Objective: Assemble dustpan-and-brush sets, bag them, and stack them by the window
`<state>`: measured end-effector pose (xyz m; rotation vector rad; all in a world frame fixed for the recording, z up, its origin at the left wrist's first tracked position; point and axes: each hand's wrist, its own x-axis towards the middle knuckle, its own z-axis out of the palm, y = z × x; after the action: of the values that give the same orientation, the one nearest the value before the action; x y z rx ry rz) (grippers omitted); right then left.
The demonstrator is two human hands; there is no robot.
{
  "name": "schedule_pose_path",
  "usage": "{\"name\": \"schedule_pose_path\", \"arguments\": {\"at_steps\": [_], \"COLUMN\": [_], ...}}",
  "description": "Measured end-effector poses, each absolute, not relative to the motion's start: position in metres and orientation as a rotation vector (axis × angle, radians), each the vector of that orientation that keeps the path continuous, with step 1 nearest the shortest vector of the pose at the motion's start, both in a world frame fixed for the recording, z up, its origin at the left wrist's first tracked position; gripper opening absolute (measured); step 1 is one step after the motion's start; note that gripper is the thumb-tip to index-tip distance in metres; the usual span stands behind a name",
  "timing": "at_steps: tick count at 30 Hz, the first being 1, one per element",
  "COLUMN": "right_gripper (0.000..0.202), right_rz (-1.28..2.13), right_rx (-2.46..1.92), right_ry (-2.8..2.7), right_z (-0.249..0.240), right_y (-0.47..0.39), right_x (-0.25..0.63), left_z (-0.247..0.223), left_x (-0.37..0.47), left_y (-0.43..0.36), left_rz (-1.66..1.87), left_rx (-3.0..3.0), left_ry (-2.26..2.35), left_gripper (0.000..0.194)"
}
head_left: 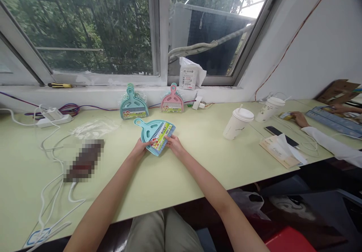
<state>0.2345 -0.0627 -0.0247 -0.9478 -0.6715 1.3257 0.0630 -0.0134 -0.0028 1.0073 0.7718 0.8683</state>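
Observation:
A teal mini dustpan and brush set [154, 134] is held up over the table, tilted, with a printed label across its bristles. My left hand [140, 148] is closed on its lower left edge, thumb over the front. My right hand [174, 144] grips the label side at the right, fingers partly hidden behind it. Beyond, a stack of teal dustpan sets [134, 103] leans upright against the wall below the window. Beside that leans a stack with a pink dustpan set [172, 100] in front.
White cups [239, 123] stand to the right, near a tissue pack [278, 151] and a phone [281, 136]. At far right another person's hand [299, 119] rests on the table. Cables and a power strip [54, 120] lie left, near crumpled clear plastic [94, 128]. A utility knife [60, 85] lies on the sill.

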Motion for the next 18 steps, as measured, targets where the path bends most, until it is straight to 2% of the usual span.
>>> {"name": "schedule_pose_path", "arguments": {"at_steps": [18], "right_gripper": [0.017], "right_rz": [1.304], "right_rx": [-0.969], "right_ry": [-0.659], "right_z": [-0.0259], "right_y": [-0.0625], "right_x": [0.2349], "left_z": [-0.0022], "left_x": [0.0626], "left_y": [-0.0137], "left_rz": [0.86], "left_rx": [1.051], "left_ry": [0.758], "left_gripper": [0.063]}}
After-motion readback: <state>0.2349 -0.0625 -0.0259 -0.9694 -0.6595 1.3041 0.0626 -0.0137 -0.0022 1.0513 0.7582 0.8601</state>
